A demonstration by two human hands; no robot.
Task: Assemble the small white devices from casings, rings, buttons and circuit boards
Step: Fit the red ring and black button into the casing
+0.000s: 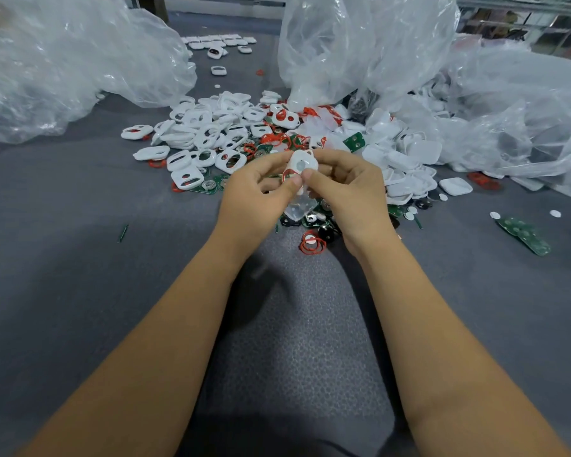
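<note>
Left hand [257, 192], right hand [346, 189] both pinch white casing [301, 164] (red ring [289, 175] fitted); casing pile [208, 133] behind.

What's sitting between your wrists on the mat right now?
In the head view, between the left hand and right hand wrists lie loose red rings, black buttons and green circuit boards on the grey mat.

surface [80, 291]: grey, textured mat
centre pile: white casings [208, 133], red rings [312, 245], green circuit boards [524, 235]
far: clear plastic bags [63, 67]
</note>
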